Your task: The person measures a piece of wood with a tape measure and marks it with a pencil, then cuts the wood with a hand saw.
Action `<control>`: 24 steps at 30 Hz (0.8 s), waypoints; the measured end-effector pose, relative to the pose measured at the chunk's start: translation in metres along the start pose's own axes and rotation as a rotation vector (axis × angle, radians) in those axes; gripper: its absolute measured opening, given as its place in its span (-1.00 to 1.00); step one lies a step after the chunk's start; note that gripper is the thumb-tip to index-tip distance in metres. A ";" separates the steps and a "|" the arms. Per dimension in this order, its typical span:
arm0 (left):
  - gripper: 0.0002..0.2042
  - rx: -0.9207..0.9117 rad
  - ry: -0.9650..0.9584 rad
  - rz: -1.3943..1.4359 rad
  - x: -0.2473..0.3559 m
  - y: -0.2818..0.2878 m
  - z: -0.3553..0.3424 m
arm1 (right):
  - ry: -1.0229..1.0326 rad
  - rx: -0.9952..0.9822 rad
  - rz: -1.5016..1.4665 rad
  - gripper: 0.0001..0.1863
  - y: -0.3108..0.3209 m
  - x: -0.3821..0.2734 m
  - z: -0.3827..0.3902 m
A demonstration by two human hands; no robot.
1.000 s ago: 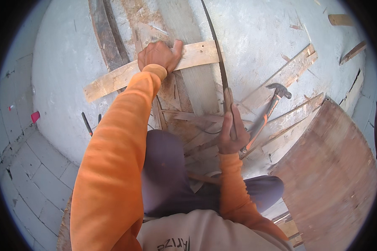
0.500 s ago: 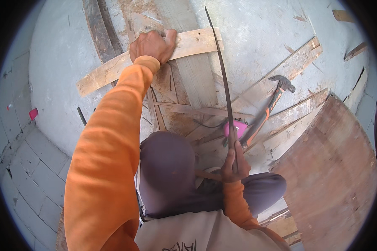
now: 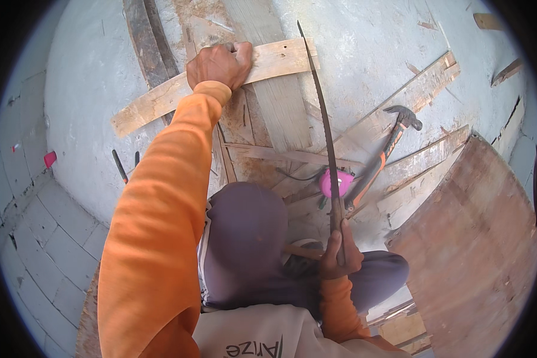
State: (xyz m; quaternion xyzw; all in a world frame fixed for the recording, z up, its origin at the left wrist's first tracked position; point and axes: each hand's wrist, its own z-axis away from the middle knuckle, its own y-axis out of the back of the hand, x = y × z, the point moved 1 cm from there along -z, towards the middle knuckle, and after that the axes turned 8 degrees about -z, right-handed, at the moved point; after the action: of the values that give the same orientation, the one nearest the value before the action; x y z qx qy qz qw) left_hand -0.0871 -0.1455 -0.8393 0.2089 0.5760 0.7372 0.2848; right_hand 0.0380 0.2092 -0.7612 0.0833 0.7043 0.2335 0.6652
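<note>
A short pale wooden plank point(image 3: 280, 61) lies slantwise across a wider weathered grey board point(image 3: 277, 113). My left hand point(image 3: 221, 65) is closed in a fist on the plank's middle, pressing it down with fingers curled over its edge. My right hand point(image 3: 342, 255), low and near my knee, is closed round the rear end of a long, narrow hand saw point(image 3: 326, 122). The toothed blade points away from me, seen nearly edge-on, and crosses the plank close to its right end. Whether the teeth have cut into the wood cannot be made out.
A claw hammer point(image 3: 395, 140) with an orange and black handle lies to the right, beside a pink tape measure point(image 3: 335, 182). Scrap planks point(image 3: 414, 89) are strewn about. A brown sheet of wood point(image 3: 474, 250) lies at right; a block wall point(image 3: 51, 235) stands at left.
My right hand has drawn the saw back toward me, its tip now lower and nearer the plank. My left hand and the plank have stayed almost in place.
</note>
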 end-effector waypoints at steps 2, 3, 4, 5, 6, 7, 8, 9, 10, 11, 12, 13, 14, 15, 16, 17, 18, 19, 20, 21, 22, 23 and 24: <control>-0.45 0.010 -0.002 -0.024 -0.005 0.002 0.005 | 0.018 -0.004 -0.029 -0.70 -0.036 -0.002 -0.052; -0.46 0.009 -0.018 -0.001 0.002 -0.001 0.007 | 0.026 -0.015 0.006 -0.69 -0.058 -0.004 -0.093; -0.46 0.005 -0.037 0.023 0.010 -0.007 0.008 | 0.034 -0.001 0.011 -0.69 -0.060 -0.005 -0.107; -0.46 0.015 -0.049 0.032 0.012 -0.008 0.006 | 0.045 0.011 -0.006 -0.69 -0.065 -0.006 -0.117; -0.46 0.040 -0.048 0.030 0.010 -0.007 0.003 | 0.062 0.016 -0.033 -0.69 -0.071 -0.005 -0.125; -0.47 0.049 -0.035 0.022 -0.001 -0.007 0.007 | 0.051 -0.002 -0.009 -0.69 -0.062 -0.003 -0.099; -0.47 0.068 -0.027 0.031 -0.006 -0.009 0.006 | 0.057 -0.010 0.023 -0.69 -0.042 0.002 -0.061; -0.48 0.085 -0.017 0.023 -0.011 -0.008 0.004 | 0.001 -0.043 0.051 -0.70 -0.016 -0.002 -0.021; -0.49 0.085 -0.016 0.022 -0.010 -0.010 0.007 | -0.065 -0.073 0.097 -0.71 0.006 -0.008 0.005; -0.50 0.109 -0.021 0.017 -0.007 -0.009 0.005 | -0.054 -0.037 0.046 -0.72 0.002 -0.007 0.001; -0.51 0.140 -0.031 0.037 -0.004 -0.013 0.004 | -0.045 -0.003 0.009 -0.72 -0.004 -0.008 -0.003; -0.52 0.166 -0.043 0.047 -0.005 -0.015 0.008 | -0.057 0.004 -0.005 -0.71 -0.016 -0.008 -0.019; -0.53 0.192 -0.055 0.057 -0.006 -0.015 0.010 | -0.068 0.010 -0.017 -0.71 -0.028 -0.009 -0.035; -0.54 0.212 -0.062 0.075 -0.002 -0.014 0.011 | -0.089 -0.007 0.002 -0.69 -0.052 -0.005 -0.080; -0.54 0.226 -0.075 0.103 0.004 -0.016 0.011 | -0.060 -0.002 -0.034 -0.70 -0.067 -0.009 -0.116; -0.54 0.237 -0.086 0.120 0.007 -0.019 0.013 | -0.038 -0.002 -0.077 -0.70 -0.076 -0.011 -0.132; -0.55 0.246 -0.082 0.106 0.003 -0.019 0.011 | -0.012 -0.003 -0.045 -0.69 -0.073 -0.008 -0.124; -0.55 0.234 -0.079 0.099 -0.004 -0.021 0.014 | 0.001 -0.009 0.004 -0.69 -0.060 -0.005 -0.098; -0.56 0.237 -0.071 0.089 -0.010 -0.020 0.014 | 0.027 -0.016 0.042 -0.69 -0.047 -0.003 -0.071; -0.56 0.202 -0.053 0.073 -0.011 -0.017 0.011 | 0.040 -0.036 0.088 -0.69 -0.020 -0.007 -0.034; -0.56 0.159 -0.037 0.052 -0.012 -0.015 0.011 | 0.043 -0.058 0.135 -0.68 0.004 -0.010 -0.005; -0.56 0.128 -0.035 0.038 -0.006 -0.013 0.008 | 0.067 -0.015 0.114 -0.68 0.008 -0.004 -0.001; -0.56 0.127 -0.030 0.037 -0.005 -0.007 0.009 | 0.086 0.016 0.073 -0.68 0.008 0.002 0.003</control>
State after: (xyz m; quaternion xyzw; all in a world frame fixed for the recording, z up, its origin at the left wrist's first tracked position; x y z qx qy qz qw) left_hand -0.0760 -0.1411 -0.8441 0.2480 0.6133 0.7012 0.2658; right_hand 0.0392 0.2173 -0.7598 0.1041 0.7307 0.2552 0.6246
